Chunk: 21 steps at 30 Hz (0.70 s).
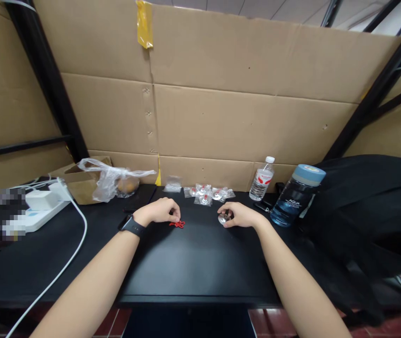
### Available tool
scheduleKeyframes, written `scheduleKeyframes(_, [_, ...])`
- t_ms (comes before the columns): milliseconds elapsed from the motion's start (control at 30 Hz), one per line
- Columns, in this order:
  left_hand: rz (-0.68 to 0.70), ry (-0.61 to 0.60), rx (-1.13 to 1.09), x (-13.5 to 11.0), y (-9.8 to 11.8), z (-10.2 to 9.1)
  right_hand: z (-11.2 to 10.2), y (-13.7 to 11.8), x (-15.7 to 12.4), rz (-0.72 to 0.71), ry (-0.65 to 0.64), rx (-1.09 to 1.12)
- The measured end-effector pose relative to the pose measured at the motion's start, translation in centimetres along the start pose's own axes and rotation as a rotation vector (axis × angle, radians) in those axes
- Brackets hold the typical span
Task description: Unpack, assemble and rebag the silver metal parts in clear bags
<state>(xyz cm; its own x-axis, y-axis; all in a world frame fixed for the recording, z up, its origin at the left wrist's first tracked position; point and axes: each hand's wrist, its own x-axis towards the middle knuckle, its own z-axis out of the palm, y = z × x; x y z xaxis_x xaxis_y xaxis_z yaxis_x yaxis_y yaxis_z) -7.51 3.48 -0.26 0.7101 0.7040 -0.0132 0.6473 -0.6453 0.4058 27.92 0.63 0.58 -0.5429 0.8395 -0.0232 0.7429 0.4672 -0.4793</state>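
Note:
My left hand (pixel 161 211), with a black watch on its wrist, is low over the black table. Its fingers are pinched together at a small red knotted cord (pixel 177 225) lying by the fingertips. To the right, my right hand (pixel 241 215) grips a small round shiny silver disc (pixel 223 218) between thumb and fingers, close to the tabletop. Fingers hide part of the disc. Beyond both hands lie several small clear packets (pixel 205 199) with round silver and red pieces inside. A stack of clear plastic bags (pixel 172 184) sits left of them.
A water bottle (pixel 261 180) and a blue-lidded bottle (pixel 293 199) stand at right, beside a black bag (pixel 369 211). On the left are a white power strip (pixel 41 216) with a cable, a cardboard box (pixel 80 185) and a tied plastic bag (pixel 110 180). Cardboard walls the back.

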Motion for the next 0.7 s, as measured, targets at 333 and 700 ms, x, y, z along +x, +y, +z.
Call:
scheduleKeyframes(333, [0.006,0.062,0.083,-0.4,0.4,-0.1,-0.2,-0.9,0.0,-0.047,0.143,0.003])
scheduleKeyframes(700, [0.063,0.366,-0.039,0.3,3.2,0.8,1.1,-3.6,0.7,-0.220,0.352,0.114])
